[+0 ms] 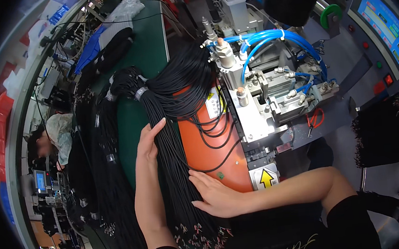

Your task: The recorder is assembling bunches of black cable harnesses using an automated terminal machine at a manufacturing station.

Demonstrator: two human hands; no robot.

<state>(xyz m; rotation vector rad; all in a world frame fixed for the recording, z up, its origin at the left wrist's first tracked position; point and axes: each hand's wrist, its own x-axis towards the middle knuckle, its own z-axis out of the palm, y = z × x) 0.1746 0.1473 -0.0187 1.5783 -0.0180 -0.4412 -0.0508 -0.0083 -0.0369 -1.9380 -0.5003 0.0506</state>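
A thick bundle of black cables runs down the middle, bound with a clear tie near its top. Its lower end fans out into stripped, pinkish wire tips. Against the bundle's left side rests my left hand, fingers stretched upward along the cables. My right hand lies flat on the bundle's lower right side, fingers extended and thumb apart. Neither hand is wrapped round the cables. Loose cable loops spread from the bundle's top over an orange surface toward the machine.
A metal machine with blue air hoses stands to the right. Beyond it is a control screen. More black cable bundles lie along the green table. Another person is at the far left.
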